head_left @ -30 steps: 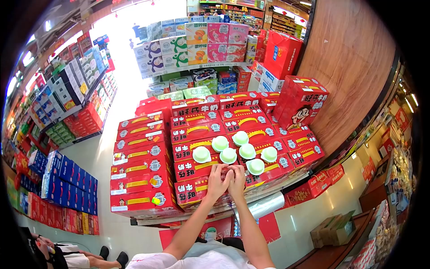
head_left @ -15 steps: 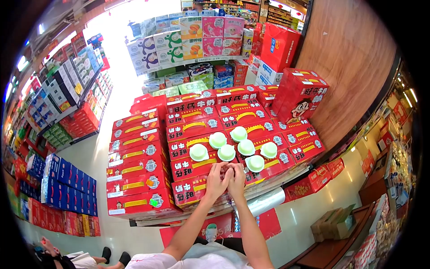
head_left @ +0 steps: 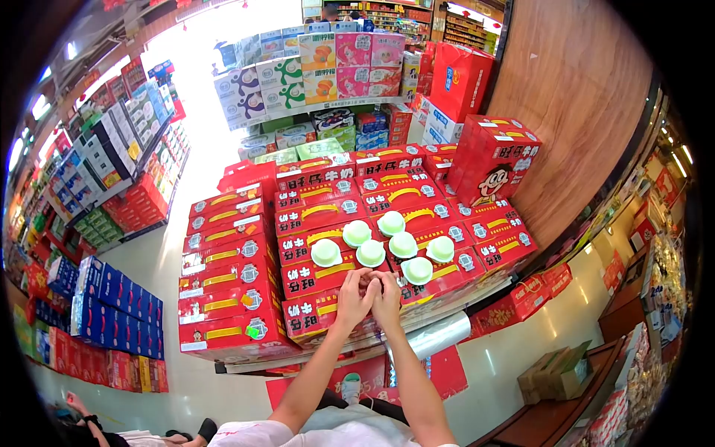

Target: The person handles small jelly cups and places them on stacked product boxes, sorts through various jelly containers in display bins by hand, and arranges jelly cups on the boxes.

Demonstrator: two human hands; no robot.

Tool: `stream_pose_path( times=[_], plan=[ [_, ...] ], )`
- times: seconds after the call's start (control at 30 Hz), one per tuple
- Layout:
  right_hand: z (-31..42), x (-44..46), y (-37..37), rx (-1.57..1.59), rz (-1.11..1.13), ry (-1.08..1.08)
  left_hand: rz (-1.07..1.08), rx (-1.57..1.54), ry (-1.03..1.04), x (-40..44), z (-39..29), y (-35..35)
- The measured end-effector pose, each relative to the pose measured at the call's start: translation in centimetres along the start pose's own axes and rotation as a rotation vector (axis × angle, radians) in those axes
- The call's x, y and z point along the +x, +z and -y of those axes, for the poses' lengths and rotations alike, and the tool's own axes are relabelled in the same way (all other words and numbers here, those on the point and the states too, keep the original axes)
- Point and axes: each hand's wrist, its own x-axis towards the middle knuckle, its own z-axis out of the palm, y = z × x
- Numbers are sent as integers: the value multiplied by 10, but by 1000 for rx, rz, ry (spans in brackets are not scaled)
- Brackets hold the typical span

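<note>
Pale green cups [head_left: 370,253], seven: round in outline, no long axis that I can make out, domed faces pointing up; loosely grouped on red milk cartons [head_left: 313,277], whose long axes run left to right, just beyond the hands. Left hand [head_left: 353,304] and right hand [head_left: 386,302], one each: pressed together, fingers curled; what they grip, if anything, I cannot tell. Upright red carton [head_left: 491,160], one: right rear. Clear film roll [head_left: 441,334], one: below, right.

- Whatever may lie between the clasped hands [head_left: 356,302] is hidden.
- Another person [head_left: 93,425] is cut off by the bottom edge.
- Distant shelf goods [head_left: 383,16] are too small to identify.
</note>
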Motion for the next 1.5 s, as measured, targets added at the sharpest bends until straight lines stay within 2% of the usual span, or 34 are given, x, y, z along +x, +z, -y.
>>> stream_pose_path(
  times=[0.17,0.2,0.3,0.33,0.43,0.47,0.57,0.6,0.7,0.73,0.83,0.87,1.13,1.5],
  plan=[
    [26,-22,-13,97,87,125,-24,13,10,-1,-12,-4],
    [12,-33,-9,131,73,49,-32,12,-13,-2,-19,-6],
    [28,-54,-22,220,126,227,-68,-21,-19,-7,-23,-4],
    [29,-61,-29,293,190,310,-81,-36,-14,-13,-23,-2],
    [45,-73,-41,571,117,265,-81,-57,41,-37,-27,7],
    [39,-79,-51,520,193,301,-54,-156,-62,-50,-31,12],
    [53,-83,-70,496,101,194,-49,-293,-25,-71,-44,34],
    [61,-80,-79,500,130,232,26,-220,-21,-74,-61,33],
    [74,-84,-101,416,45,201,66,-369,-35,-82,-78,50],
    [78,-84,-110,409,51,228,141,-339,-83,-84,-86,49],
    [79,-90,-129,411,18,201,128,-468,-61,-84,-118,52],
    [88,-88,-136,390,17,193,199,-519,-77,-85,-122,49],
    [116,-95,-166,392,-23,109,192,-547,-15,-103,-154,47],
    [119,-118,-211,304,-21,50,210,-590,20,-131,-178,84]
  ],
)
